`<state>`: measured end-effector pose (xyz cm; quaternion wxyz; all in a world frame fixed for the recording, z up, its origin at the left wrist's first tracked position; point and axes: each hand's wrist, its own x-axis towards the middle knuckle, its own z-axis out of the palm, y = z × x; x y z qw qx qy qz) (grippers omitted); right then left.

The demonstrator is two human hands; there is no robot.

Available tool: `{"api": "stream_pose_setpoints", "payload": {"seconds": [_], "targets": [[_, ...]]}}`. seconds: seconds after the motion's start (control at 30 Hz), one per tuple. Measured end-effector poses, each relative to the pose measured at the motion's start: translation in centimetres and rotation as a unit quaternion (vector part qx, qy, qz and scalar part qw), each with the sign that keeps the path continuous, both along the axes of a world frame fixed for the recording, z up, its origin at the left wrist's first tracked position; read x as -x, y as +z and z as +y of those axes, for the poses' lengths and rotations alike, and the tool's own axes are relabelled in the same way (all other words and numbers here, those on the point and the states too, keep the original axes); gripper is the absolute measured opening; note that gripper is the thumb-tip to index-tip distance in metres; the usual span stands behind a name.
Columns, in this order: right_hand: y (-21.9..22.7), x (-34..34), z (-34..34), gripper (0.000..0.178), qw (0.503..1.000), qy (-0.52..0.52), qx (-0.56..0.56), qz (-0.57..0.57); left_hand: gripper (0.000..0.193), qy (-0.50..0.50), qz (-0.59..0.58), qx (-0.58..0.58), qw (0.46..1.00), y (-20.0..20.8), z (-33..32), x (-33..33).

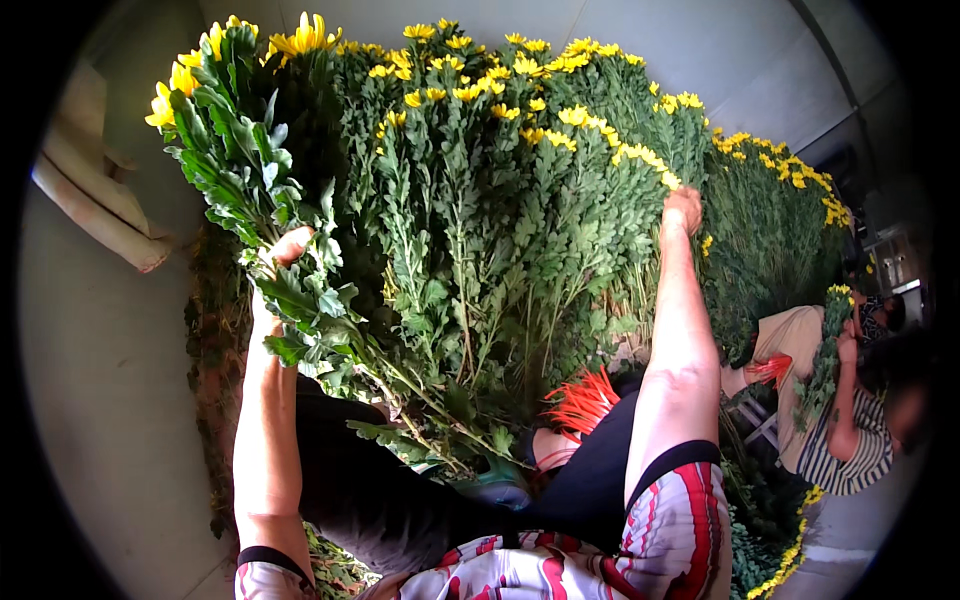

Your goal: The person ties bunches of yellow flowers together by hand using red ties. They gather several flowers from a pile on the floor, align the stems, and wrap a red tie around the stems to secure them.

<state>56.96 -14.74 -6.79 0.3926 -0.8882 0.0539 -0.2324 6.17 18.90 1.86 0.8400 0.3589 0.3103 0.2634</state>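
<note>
My left hand (284, 246) is closed around the stems of a bunch of yellow chrysanthemums (235, 150), held upright at the left. Leafy stems of this bunch run down to the right, across my lap. My right arm is stretched far forward, and my right hand (682, 210) is closed at a yellow chrysanthemum (671, 180) on the right side of a large bank of cut chrysanthemums (470, 210). The stem between those fingers is hidden. Blooms line the top of the bank, with dense green leaves below.
A bundle of orange-red ties (585, 402) hangs by my knee. On the right, a co-worker in a striped shirt (850, 440) holds a small bunch of chrysanthemums (828, 350). More yellow flowers (790, 550) lie at lower right. Pale cloth (95, 180) hangs by the left wall.
</note>
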Motion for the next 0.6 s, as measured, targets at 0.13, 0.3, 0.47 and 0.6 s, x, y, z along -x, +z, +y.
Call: {"api": "stream_pose_setpoints", "payload": {"seconds": [0.13,0.3,0.47,0.6], "targets": [[-10.0,6.1,5.0,0.021,0.941,0.310,0.021,0.134,0.017,-0.038,-0.016,0.025,0.999,-0.5,0.8,-0.2],[-14.2,21.4,14.8,0.073,0.894,0.222,0.060,0.384,0.014,-0.092,-0.055,0.003,0.994,-2.1,0.4,-2.5],[-15.8,22.0,17.5,0.071,0.896,0.284,-0.016,0.341,0.017,-0.068,-0.021,0.055,0.996,-3.8,0.4,-2.9],[-14.6,21.1,15.9,0.066,0.920,0.202,-0.244,0.232,0.025,-0.090,-0.049,0.049,0.993,-5.1,0.3,-3.8]]}}
